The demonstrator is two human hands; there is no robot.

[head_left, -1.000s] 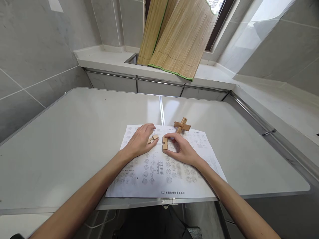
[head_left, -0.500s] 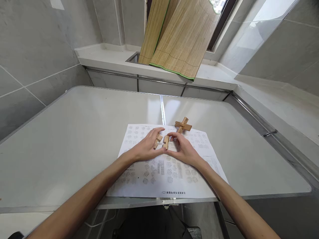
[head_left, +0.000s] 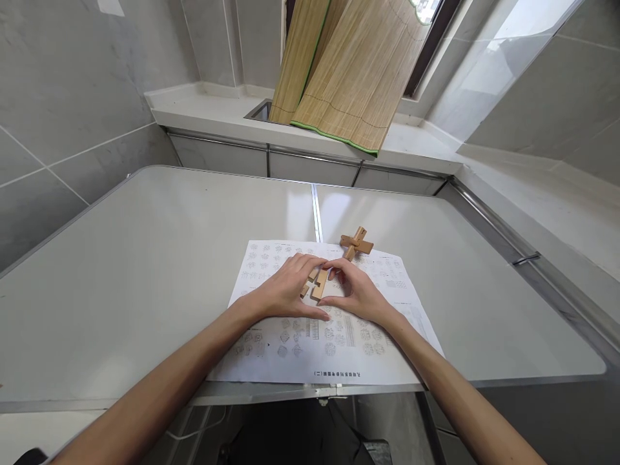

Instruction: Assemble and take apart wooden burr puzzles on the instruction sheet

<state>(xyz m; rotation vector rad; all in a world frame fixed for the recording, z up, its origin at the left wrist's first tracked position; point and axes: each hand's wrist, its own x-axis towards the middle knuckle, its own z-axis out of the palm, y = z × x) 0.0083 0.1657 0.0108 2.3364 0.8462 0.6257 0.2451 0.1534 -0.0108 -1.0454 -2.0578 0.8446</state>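
A notched wooden puzzle piece (head_left: 320, 284) stands between the thumb and fingers of my right hand (head_left: 358, 290), which pinches it by its ends. My left hand (head_left: 285, 289) curves around its other side, thumb stretched out and apart from the fingers. In the hollow of that hand is a second wooden puzzle piece (head_left: 305, 290), partly hidden, beside the first. The fingertips of both hands meet at the top. Beyond my right hand lies a cross-shaped wooden assembly (head_left: 356, 244). Under everything is a printed sheet (head_left: 300, 368) with small diagrams.
The white folding table (head_left: 145, 271) has a metal seam (head_left: 316, 213) down its middle. Behind it runs a white ledge (head_left: 208, 116) with a bamboo mat (head_left: 353, 84) hanging over it. Grey tiled walls stand at both sides.
My left thumb has come away from the pieces and moved toward me. The notched piece has tilted, its near end shifting left, and the left fingertips have moved right to the right ones.
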